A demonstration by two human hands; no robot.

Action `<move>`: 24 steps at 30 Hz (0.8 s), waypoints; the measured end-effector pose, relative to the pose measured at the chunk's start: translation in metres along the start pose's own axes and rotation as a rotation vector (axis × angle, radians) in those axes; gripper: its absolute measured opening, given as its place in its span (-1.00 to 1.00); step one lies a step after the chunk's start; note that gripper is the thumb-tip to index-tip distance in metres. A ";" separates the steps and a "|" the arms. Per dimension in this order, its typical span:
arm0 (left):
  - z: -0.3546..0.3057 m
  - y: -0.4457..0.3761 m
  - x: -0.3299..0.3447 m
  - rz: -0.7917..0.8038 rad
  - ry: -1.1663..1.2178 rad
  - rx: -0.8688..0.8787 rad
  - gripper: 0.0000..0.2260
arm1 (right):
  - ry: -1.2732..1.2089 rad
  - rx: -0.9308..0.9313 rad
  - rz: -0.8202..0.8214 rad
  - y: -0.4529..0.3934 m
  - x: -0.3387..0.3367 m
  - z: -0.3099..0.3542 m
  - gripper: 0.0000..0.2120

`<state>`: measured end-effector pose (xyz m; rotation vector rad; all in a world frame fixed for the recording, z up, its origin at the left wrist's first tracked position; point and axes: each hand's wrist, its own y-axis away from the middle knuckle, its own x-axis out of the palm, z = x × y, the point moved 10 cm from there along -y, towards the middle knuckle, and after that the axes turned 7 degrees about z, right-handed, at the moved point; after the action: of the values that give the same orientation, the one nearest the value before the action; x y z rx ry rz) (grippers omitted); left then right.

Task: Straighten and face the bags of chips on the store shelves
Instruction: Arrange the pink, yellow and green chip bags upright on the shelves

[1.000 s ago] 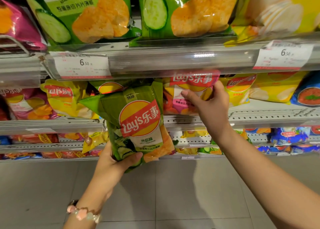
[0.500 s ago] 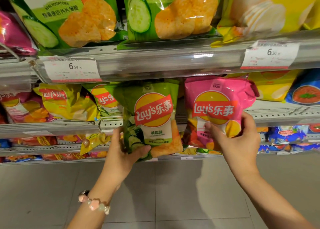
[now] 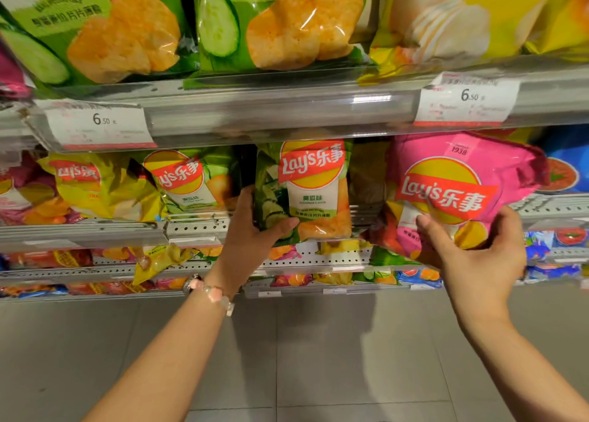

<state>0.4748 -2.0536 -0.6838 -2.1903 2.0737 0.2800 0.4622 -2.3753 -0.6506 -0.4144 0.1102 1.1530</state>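
Observation:
My left hand (image 3: 251,243) grips the lower left corner of a green cucumber Lay's bag (image 3: 309,192), which stands upright, label forward, at the front of the middle shelf (image 3: 197,227). My right hand (image 3: 475,256) holds a pink Lay's bag (image 3: 452,185) by its lower edge, thumb across the front, in front of the same shelf and tilted slightly. Another green bag (image 3: 188,182) and a yellow bag (image 3: 95,185) sit further left on that shelf, both leaning.
The upper shelf rail (image 3: 271,109) with 6.50 price tags (image 3: 98,125) juts out above the hands. Large green and yellow bags stand on it. A blue bag (image 3: 564,173) sits at the right. Lower shelves hold jumbled small bags. Grey floor tiles lie below.
My left hand has pushed the green bag up and back onto the middle shelf. My right hand has drawn the pink bag out from the shelf and to the right.

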 end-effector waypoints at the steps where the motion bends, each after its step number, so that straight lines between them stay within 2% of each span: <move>1: 0.003 -0.001 0.000 -0.001 0.004 -0.007 -0.45 | 0.008 0.000 0.001 -0.001 -0.001 -0.001 -0.39; 6: 0.009 -0.001 -0.002 -0.024 -0.013 -0.025 -0.46 | 0.058 -0.005 0.004 -0.001 -0.010 -0.005 -0.34; 12: -0.002 -0.019 -0.002 -0.027 -0.065 0.012 -0.54 | 0.094 -0.015 0.069 0.002 -0.004 -0.005 -0.52; 15: -0.012 -0.036 -0.005 -0.028 -0.120 0.054 -0.55 | 0.062 -0.016 0.102 0.005 0.001 -0.005 -0.50; 19: -0.012 -0.054 -0.006 -0.035 -0.247 0.046 -0.50 | 0.030 0.001 0.132 0.010 0.005 -0.005 -0.50; 24: 0.016 -0.063 -0.004 -0.051 -0.462 -0.060 -0.44 | 0.020 0.021 0.171 0.015 0.013 -0.009 -0.58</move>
<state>0.5361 -2.0422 -0.7014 -1.9650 1.7714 0.7697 0.4549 -2.3623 -0.6669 -0.4036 0.1777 1.3149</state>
